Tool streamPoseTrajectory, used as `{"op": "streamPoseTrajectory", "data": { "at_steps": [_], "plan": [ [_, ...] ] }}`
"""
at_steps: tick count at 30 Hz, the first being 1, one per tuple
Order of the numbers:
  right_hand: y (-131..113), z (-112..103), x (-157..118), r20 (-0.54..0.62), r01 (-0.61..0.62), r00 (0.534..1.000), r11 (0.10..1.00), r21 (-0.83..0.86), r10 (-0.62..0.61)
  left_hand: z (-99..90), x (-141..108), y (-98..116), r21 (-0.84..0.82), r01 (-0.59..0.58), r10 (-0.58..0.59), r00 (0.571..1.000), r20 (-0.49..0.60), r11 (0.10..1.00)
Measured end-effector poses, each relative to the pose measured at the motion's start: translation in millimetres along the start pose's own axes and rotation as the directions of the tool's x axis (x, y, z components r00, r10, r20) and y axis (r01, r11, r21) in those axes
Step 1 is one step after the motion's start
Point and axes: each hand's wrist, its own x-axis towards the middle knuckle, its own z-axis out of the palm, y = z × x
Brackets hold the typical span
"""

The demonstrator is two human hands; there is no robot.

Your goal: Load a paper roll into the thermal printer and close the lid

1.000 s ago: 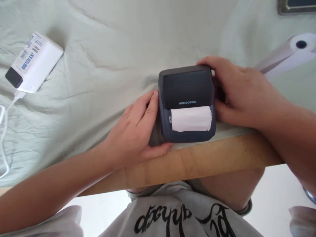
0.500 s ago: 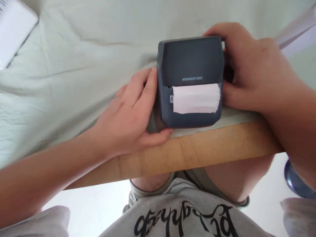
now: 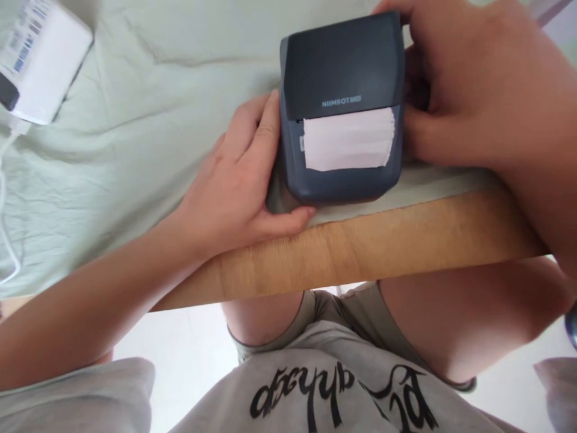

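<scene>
A dark blue-grey label printer [image 3: 342, 66] marked NIIMBOT stands on the cloth near the table's front edge. From its slot hangs a short strip of white paper [image 3: 349, 141] with a ragged right end. My left hand [image 3: 243, 174] lies against the printer's left side, fingers together along it and thumb at the lower front corner. On the opposite side my right hand [image 3: 464, 90] grips the printer, its thumb at the side and other fingers curled round behind, partly hidden. Both hands hold the printer between them.
A wrinkled pale green cloth [image 3: 148, 120] covers the table, whose bare wooden edge [image 3: 360, 246] runs along the front. At the upper left lies a white box-like device [image 3: 58, 66] with a printed label and a plugged-in white cable [image 3: 5, 222]. My legs are below the edge.
The view has shifted and turned slightly, so the printer and hands appear higher and a little tilted. More of the white device and its cable shows. Both hands keep their hold.
</scene>
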Motion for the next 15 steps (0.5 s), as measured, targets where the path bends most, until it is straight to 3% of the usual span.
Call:
{"op": "streamPoseTrajectory", "data": {
  "at_steps": [5, 15],
  "plan": [
    [-4, -3, 3, 0.022, -0.097, 0.995, 0.995, -0.014, 0.097, -0.1, 0, -1, 0.026, 0.023, -0.023, 1.0, 0.015, 0.999],
    [14, 6, 0, -0.035, 0.047, 0.998, 0.999, 0.027, -0.046, 1.4, 0, 1, 0.048, -0.001, -0.001, 0.999, 0.036, 0.999]
  ]
}}
